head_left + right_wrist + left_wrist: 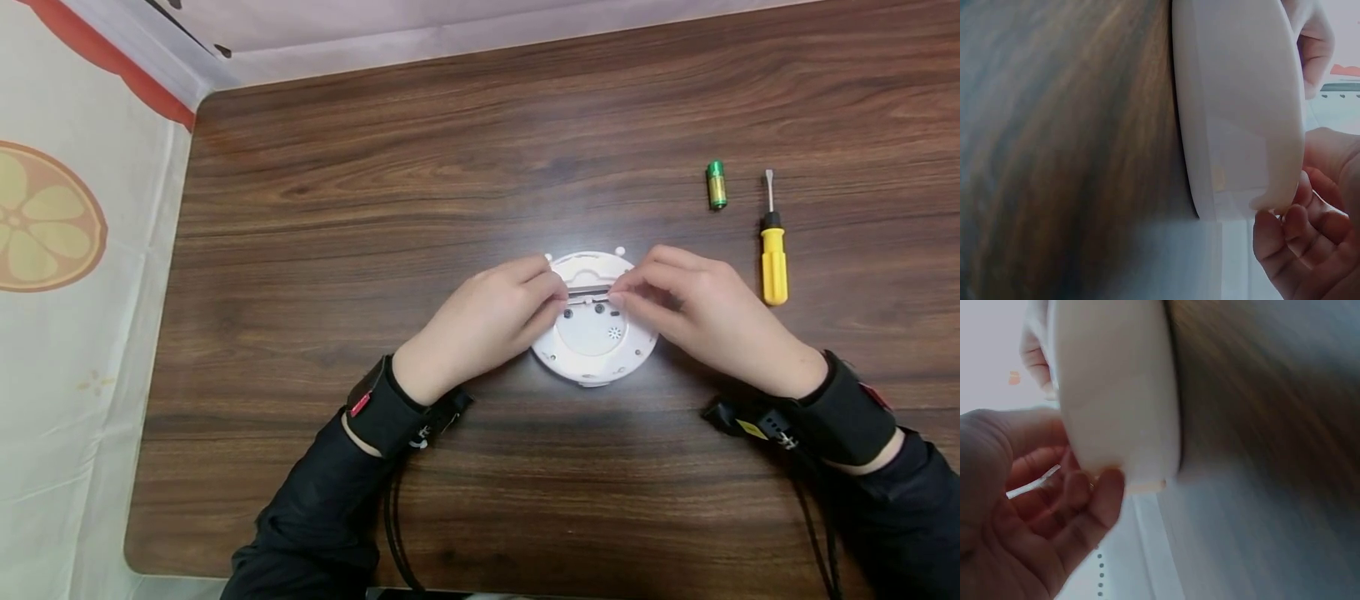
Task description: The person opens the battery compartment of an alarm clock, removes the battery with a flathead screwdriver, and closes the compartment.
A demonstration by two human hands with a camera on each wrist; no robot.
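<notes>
Both hands are on the round white device (594,333), face down mid-worktop. The left hand (487,321) and right hand (693,304) each pinch an end of the thin grey strip (588,293) across its back — looks like the battery bay being worked. Next calls for an even, gentle pull. Battery (716,184) and screwdriver (772,246) wait towards the right edge.

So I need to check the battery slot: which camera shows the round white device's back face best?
The head view: it looks straight down on the round white device, showing its slot, holes and both hands at the slot. Both wrist views show only its plain white side wall, blurred and edge-on.
</notes>
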